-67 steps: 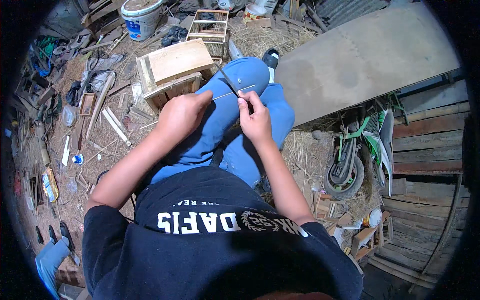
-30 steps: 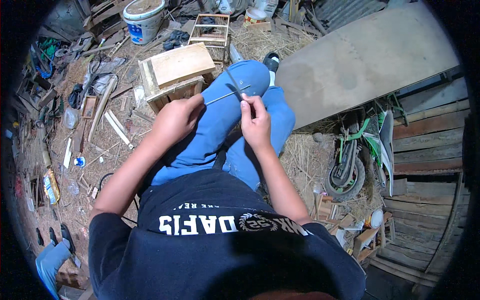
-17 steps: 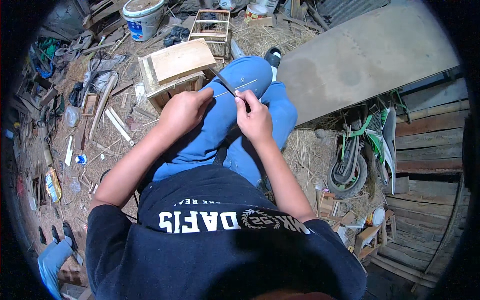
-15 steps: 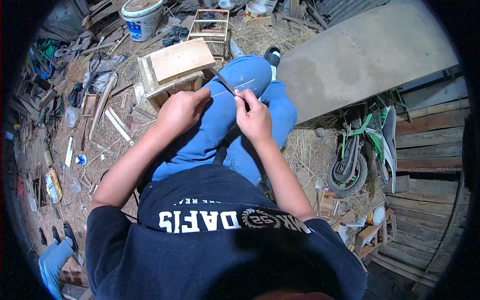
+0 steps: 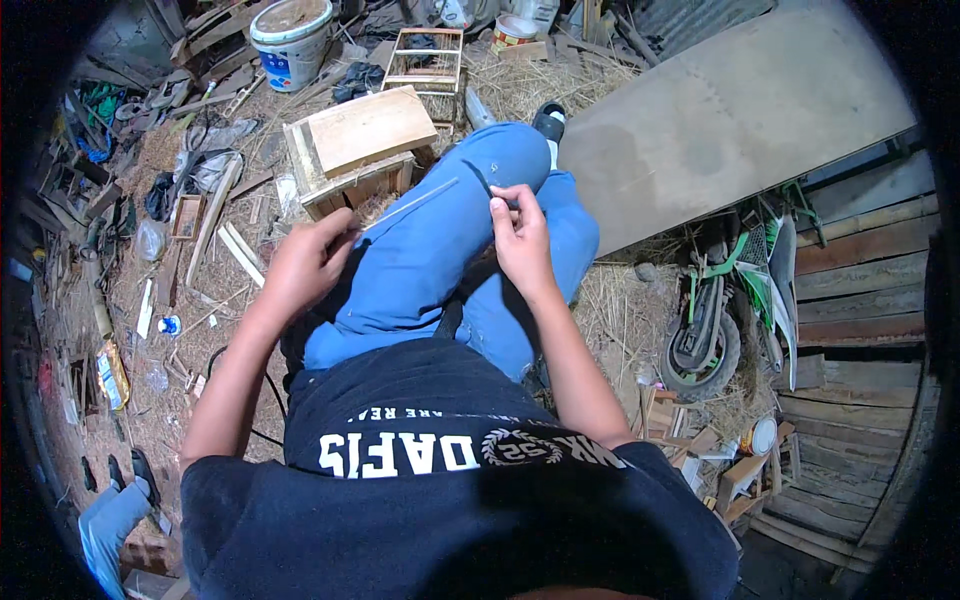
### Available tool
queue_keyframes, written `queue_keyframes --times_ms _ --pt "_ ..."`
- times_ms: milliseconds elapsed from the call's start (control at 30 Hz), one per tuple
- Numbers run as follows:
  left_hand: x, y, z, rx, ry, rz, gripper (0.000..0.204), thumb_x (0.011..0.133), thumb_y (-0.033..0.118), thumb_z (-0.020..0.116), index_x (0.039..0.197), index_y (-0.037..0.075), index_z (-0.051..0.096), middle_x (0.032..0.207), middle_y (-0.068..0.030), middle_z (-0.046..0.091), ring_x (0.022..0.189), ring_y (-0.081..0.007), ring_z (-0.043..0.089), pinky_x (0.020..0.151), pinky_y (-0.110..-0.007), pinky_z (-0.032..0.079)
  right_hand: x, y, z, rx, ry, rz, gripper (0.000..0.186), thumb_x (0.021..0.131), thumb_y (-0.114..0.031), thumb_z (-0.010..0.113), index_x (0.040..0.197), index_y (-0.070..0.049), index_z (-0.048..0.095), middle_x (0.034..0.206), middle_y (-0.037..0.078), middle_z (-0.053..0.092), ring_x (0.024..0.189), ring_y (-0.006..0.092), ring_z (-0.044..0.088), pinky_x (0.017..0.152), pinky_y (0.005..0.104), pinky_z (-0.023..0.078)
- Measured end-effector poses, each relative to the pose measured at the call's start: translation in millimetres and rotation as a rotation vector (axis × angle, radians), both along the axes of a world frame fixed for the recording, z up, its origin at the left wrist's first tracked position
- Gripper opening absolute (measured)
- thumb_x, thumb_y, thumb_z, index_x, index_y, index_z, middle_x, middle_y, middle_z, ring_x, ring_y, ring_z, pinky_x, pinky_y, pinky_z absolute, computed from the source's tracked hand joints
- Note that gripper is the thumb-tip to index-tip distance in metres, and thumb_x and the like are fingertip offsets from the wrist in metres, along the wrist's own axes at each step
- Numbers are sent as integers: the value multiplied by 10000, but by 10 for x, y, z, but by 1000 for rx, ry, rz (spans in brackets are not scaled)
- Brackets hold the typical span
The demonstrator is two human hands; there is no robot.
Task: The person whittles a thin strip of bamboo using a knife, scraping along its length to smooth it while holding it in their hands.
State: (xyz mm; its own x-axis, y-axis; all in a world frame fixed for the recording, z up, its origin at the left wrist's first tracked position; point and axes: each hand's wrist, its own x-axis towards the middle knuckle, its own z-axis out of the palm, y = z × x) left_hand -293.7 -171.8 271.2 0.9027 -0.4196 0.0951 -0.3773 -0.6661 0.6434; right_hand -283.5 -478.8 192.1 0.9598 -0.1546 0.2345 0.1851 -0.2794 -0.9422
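Observation:
My left hand [image 5: 308,262] is closed on one end of a thin pale stick [image 5: 412,206], which slants up and to the right across my blue-trousered thigh [image 5: 420,240]. My right hand [image 5: 522,238] pinches a knife with a narrow dark blade [image 5: 480,178] pointing up and to the left. Its handle is hidden in my fingers. A gap separates the blade from the stick's free end. Just beyond my left hand, a light wooden board [image 5: 372,128] lies on a wooden box [image 5: 358,185].
A wide brown panel [image 5: 720,130] stretches along the far right above a green-and-white motorbike [image 5: 725,300]. At the back stand a white bucket [image 5: 290,50] and a small slatted wooden frame [image 5: 425,62]. Wood scraps and straw litter the ground. Another person's legs [image 5: 115,525] show at lower left.
My left hand has drawn back to the left with the stick, away from the blade. My right hand has shifted slightly right, and the knife now points more steeply upward.

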Motion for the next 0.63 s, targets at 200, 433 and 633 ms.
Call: queue_keyframes --times_ms 200,433,633 --pt "56 -381 -23 23 -99 3 141 951 163 630 1034 56 592 894 -231 679 863 -457 660 725 -516 523 -69 63 138 172 116 12 174 1030 -158 574 1173 -61 590 934 84 686 822 168 649 736 321 514" --pt "193 -660 -33 58 -194 22 173 976 241 601 977 69 582 811 -240 672 790 -458 662 687 -575 506 -170 176 295 -332 -149 -2 176 998 -172 608 1150 -87 638 974 144 725 900 371 708 775 422 545" --pt "152 -709 -25 121 -201 26 182 976 242 601 969 65 563 787 -250 669 779 -452 668 674 -579 506 -165 160 234 -401 -67 -19 205 991 -167 644 1163 -64 684 1064 178 739 1004 305 736 830 371 556"
